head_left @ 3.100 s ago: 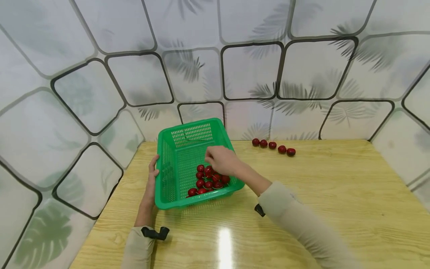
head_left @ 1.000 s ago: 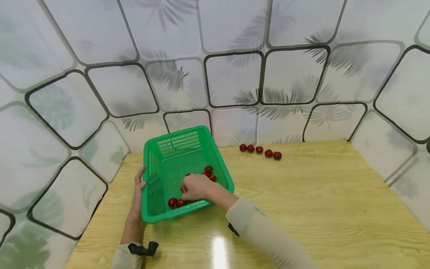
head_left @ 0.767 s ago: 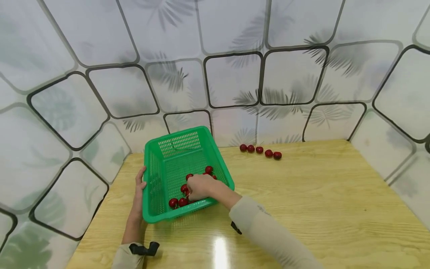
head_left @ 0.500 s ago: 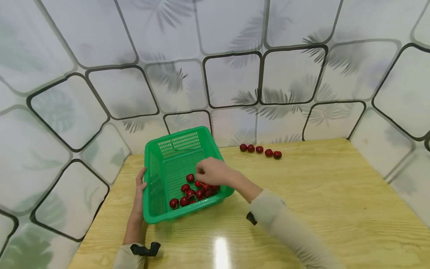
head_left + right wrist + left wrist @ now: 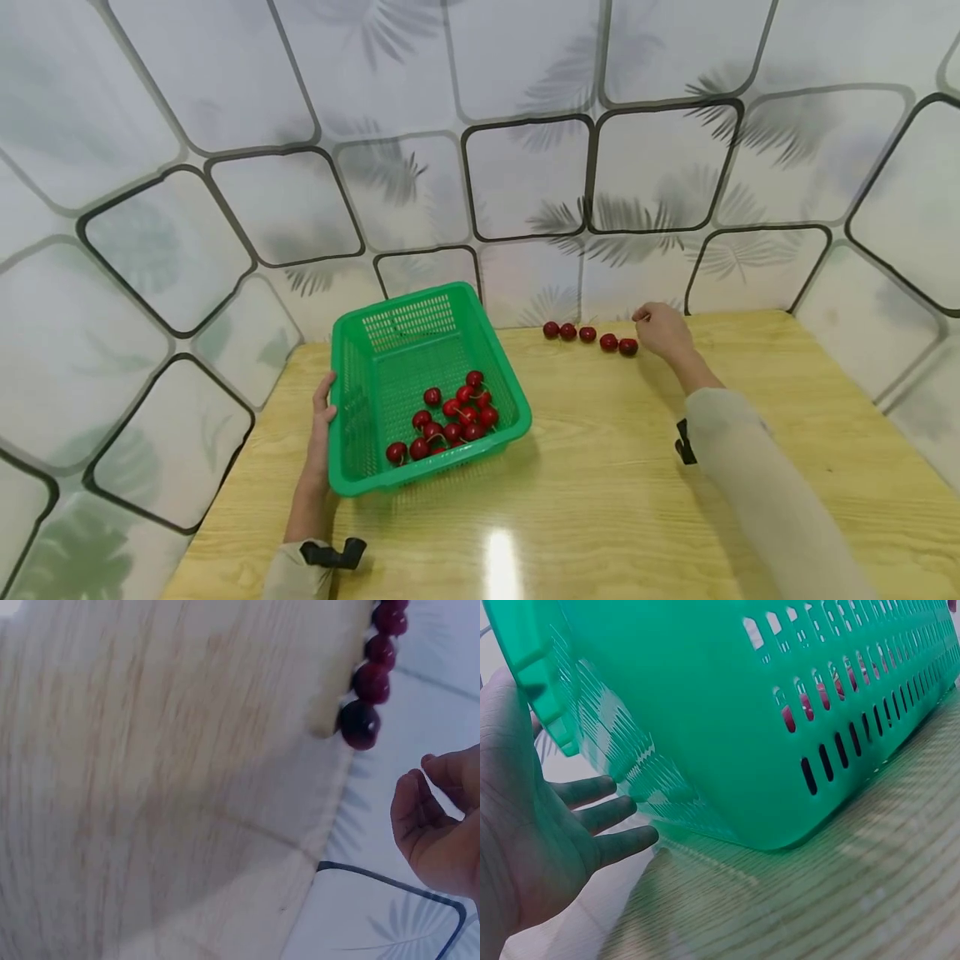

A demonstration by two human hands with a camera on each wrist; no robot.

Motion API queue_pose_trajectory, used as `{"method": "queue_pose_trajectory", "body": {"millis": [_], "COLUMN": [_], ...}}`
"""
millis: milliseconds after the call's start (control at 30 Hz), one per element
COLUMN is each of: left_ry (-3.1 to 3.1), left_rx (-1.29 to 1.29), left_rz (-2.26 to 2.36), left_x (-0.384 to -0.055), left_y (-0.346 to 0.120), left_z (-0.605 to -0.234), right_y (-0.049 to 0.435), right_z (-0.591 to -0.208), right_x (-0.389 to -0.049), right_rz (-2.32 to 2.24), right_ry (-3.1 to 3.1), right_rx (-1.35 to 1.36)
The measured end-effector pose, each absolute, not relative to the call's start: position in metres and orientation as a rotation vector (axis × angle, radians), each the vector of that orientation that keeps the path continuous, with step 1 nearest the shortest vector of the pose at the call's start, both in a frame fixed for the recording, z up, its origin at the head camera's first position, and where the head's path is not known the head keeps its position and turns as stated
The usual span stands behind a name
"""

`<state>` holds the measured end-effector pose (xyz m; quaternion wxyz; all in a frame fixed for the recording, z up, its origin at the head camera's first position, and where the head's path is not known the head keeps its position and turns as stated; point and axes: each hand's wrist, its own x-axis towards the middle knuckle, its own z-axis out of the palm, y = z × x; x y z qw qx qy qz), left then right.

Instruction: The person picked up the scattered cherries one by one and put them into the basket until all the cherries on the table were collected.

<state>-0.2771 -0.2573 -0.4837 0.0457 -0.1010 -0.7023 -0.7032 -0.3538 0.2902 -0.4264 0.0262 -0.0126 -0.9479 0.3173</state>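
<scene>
My left hand (image 5: pixel 318 442) is at the left side of a green plastic basket (image 5: pixel 431 292), fingertips right at the rim. In the left wrist view the fingers (image 5: pixel 615 814) are straight and spread against the perforated wall. Several red cherries (image 5: pixel 452 432) with stems lie in the basket's near part. My right hand (image 5: pixel 666 332) hovers just beyond the right end of a row of several cherries (image 5: pixel 588 334). Its thumb and fingers are bent toward each other in the right wrist view, close past the end cherry (image 5: pixel 360 724). I cannot tell whether they hold something.
A pale wooden table (image 5: pixel 592 500) carries the basket and the row, which runs along its far edge. Behind rises a backdrop (image 5: pixel 532 179) with dark outlined shapes and leaf prints, wrapping around both sides. Black wrist straps (image 5: pixel 333 553) sit on the sleeves.
My right hand has left the basket, where it reached among the cherries, and moved right to the end of the row. The left hand stays at the basket.
</scene>
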Motion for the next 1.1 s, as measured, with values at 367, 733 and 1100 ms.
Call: {"method": "queue_pose_trajectory", "body": {"millis": [367, 733, 1100], "left_ry": [-2.181, -2.180, -2.163], "left_rx": [-0.301, -0.274, -0.303], "left_rz": [-2.151, -2.126, -2.162], "left_x": [-0.269, -0.277, -0.276], "left_y": [-0.255, -0.258, -0.257], "left_z": [-0.489, -0.482, -0.481], "right_y": [0.289, 0.300, 0.314], "right_z": [-0.459, -0.449, -0.455], "right_x": [-0.362, -0.353, -0.345], "right_rz": [0.799, 1.269, 1.041], "right_ry": [-3.126, -3.143, -3.129], "right_rx": [0.249, 0.010, 0.132]}}
